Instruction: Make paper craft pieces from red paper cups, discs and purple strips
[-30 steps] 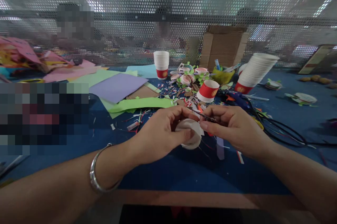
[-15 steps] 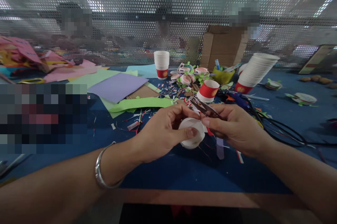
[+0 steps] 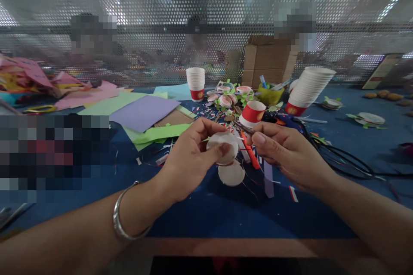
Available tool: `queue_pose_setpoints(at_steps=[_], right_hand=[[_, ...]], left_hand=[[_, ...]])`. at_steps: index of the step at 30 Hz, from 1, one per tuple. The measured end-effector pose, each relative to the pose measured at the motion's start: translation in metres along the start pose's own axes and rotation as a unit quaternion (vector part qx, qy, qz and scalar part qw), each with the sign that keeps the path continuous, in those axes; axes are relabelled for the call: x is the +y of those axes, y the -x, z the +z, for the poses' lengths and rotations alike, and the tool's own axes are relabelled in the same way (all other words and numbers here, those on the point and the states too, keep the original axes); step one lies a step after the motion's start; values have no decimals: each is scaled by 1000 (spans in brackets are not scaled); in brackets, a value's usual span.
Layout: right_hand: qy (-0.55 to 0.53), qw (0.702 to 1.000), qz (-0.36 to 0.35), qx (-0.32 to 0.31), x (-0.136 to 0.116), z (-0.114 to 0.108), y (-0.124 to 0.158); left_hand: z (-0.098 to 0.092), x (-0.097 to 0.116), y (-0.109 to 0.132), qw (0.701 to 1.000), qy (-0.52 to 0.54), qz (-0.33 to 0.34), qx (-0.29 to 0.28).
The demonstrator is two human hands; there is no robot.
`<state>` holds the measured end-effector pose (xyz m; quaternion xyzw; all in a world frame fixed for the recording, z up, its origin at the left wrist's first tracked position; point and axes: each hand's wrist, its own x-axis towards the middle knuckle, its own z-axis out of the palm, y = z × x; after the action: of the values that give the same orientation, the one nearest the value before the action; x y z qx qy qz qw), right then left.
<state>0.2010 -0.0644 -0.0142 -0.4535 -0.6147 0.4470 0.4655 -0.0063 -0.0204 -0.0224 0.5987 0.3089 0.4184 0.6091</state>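
My left hand point(image 3: 190, 161) pinches a white round paper cup base point(image 3: 217, 143) between thumb and fingers. Just below it, a second white paper disc point(image 3: 231, 173) lies on the blue table. The scissors point(image 3: 242, 128) are in my right hand point(image 3: 287, 150), blades pointing left; the fingers hide their handles. A small gap separates the blades from the cup base. Between the hands lie an orange-red tool point(image 3: 252, 154) and a purple paper strip point(image 3: 268, 180). Behind the right hand stands a cut-down red and white paper cup point(image 3: 252, 113).
Stacked paper cups point(image 3: 195, 83) stand at the back, with a taller leaning stack point(image 3: 309, 90) to the right. Coloured paper sheets point(image 3: 145, 109) cover the left side. Paper turtles point(image 3: 226, 96), a cardboard box point(image 3: 267, 62), black cables point(image 3: 348, 163) and paper scraps also lie around.
My left hand has moved left and slightly up with the cup base, away from the scissors. The second disc on the table now shows below it. The scissor blades look closer together.
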Motion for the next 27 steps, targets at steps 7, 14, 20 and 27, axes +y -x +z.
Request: queue_pose_setpoints(at_steps=[7, 14, 20, 27], right_hand=[[114, 993, 23, 6, -4, 4, 1], [132, 991, 16, 13, -7, 5, 1], [121, 992, 23, 1, -5, 3, 1], [148, 989, 15, -4, -4, 1, 0]], left_hand=[[-1, 5, 3, 993, -62, 74, 66], [3, 2, 5, 992, -27, 98, 69], [2, -1, 7, 998, 17, 38, 39], [2, 0, 9, 999, 28, 33, 32]])
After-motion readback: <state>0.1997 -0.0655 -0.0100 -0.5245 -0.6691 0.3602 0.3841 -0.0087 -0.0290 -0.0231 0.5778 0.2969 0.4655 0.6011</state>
